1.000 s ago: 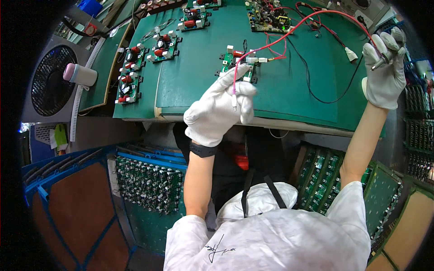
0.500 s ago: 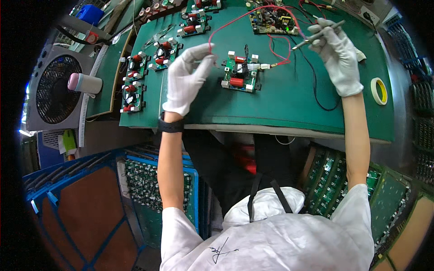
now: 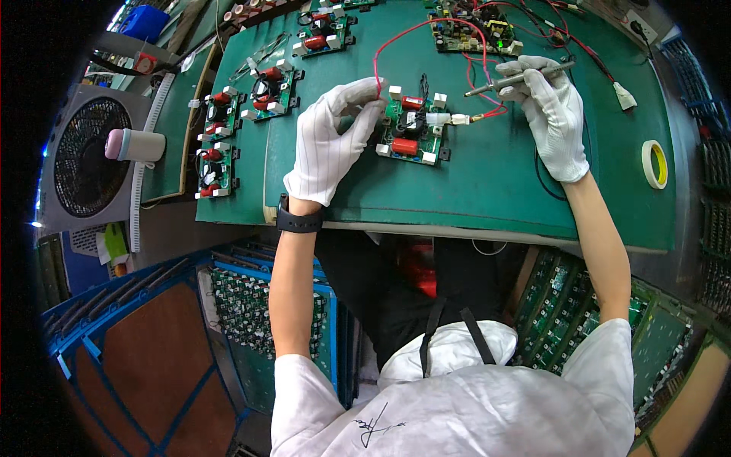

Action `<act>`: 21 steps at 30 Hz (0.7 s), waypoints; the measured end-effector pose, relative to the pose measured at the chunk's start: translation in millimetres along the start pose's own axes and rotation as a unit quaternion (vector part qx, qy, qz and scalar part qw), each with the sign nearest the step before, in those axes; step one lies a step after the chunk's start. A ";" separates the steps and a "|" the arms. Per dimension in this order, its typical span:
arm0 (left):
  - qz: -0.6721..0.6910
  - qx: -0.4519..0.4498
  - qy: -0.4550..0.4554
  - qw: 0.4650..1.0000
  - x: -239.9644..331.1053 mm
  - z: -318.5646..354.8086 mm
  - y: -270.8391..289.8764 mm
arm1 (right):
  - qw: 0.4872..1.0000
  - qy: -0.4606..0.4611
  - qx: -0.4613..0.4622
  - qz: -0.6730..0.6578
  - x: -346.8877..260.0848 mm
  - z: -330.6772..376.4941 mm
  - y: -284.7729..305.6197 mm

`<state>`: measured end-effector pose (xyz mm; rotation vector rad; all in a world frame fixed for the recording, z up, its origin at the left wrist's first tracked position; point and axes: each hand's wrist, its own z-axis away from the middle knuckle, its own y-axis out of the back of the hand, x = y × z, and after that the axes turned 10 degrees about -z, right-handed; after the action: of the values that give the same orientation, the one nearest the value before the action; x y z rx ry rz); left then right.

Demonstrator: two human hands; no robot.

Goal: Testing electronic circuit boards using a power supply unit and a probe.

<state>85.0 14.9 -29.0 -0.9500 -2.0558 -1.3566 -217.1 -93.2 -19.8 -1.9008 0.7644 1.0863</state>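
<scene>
My gloved left hand (image 3: 335,141) pinches the end of a thin red wire (image 3: 422,23) just left of a green circuit board (image 3: 415,126). The wire arcs over the board towards my gloved right hand (image 3: 550,122). Closed in the right fingers is a slim grey pen-shaped tool (image 3: 489,87), its pointed tip to the left, above the board's right side. On the board sit two red cylindrical parts, a black coil and white blocks. A white connector (image 3: 459,119) with red leads joins its right edge. What touches the wire's held end is hidden by the fingers.
Similar boards (image 3: 270,91) stand along the green table's left side. A larger populated board (image 3: 468,32) with wires lies at the back. A tape roll (image 3: 654,164) is at right. Left of the table are a fan (image 3: 91,156) and a pink-capped bottle (image 3: 137,145). Racks of boards (image 3: 244,312) stand below.
My left hand has come closer to the board, still pinching the red wire. My right hand has moved left and lower with the tool, bringing its tip nearer the board.
</scene>
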 end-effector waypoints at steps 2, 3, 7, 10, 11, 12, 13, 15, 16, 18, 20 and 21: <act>-0.019 -0.001 -0.003 1.000 1.0 -0.4 0.2 | 1.000 0.005 -0.008 0.011 0.0 1.5 -1.8; -0.020 0.000 -0.003 1.000 2.2 -0.5 0.9 | 1.000 0.010 -0.016 0.022 0.7 1.2 -2.4; -0.032 0.001 -0.013 0.999 4.9 -1.8 -3.0 | 0.996 0.025 -0.056 0.062 -0.8 3.2 -10.5; -0.065 -0.001 -0.010 0.998 6.6 1.6 -1.5 | 0.993 0.028 -0.105 0.052 6.9 12.4 -17.4; -0.086 -0.006 -0.015 0.996 7.8 3.2 -1.0 | 0.992 0.026 -0.123 0.032 8.6 15.9 -19.3; -0.088 0.001 -0.016 0.996 9.7 4.4 -1.8 | 0.990 0.018 -0.136 0.039 7.7 19.5 -20.4; -0.087 0.001 -0.018 0.996 11.8 5.0 -2.0 | 0.989 0.021 -0.143 0.042 7.5 22.8 -21.5; -0.095 -0.014 -0.018 0.995 14.0 6.9 -3.9 | 0.980 0.058 -0.170 0.079 14.1 26.5 -21.0; -0.113 -0.008 -0.026 0.993 13.3 6.5 -2.9 | 0.986 0.067 -0.141 0.058 18.2 29.2 -27.5; -0.105 -0.009 -0.011 0.994 11.4 8.8 -3.3 | 0.982 0.080 -0.135 0.108 23.5 28.0 -26.1; -0.102 -0.011 0.006 0.995 19.0 4.6 -1.4 | 0.981 0.081 -0.107 0.140 18.6 26.4 -27.9; -0.101 -0.011 0.002 0.995 20.3 2.8 -1.4 | 0.981 0.084 -0.105 0.142 15.7 27.1 -26.5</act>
<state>70.9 22.8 -16.2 -0.7635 -2.1867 -1.4854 -199.9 -58.5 -33.1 -2.1263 1.0774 1.2304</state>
